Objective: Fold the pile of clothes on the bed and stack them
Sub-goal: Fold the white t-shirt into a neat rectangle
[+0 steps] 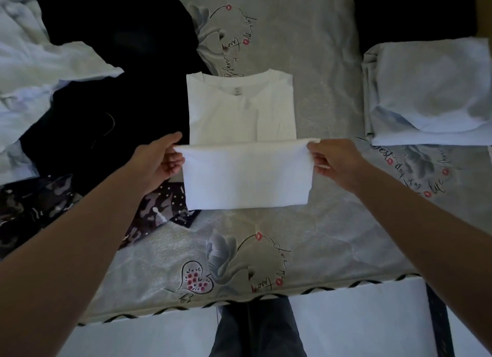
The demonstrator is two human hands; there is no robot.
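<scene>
A grey printed bedsheet fills the view. A black garment heap lies at nine o'clock, a folded pale stack at two. Centred, the white T-shirt has its hem lifted, pinched at the corners by the left hand and right hand.

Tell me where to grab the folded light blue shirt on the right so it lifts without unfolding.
Grip the folded light blue shirt at its near folded edge, coming from the near side with fingers slid underneath; that edge looks thick and closed, so the layers probably stay together.
</scene>
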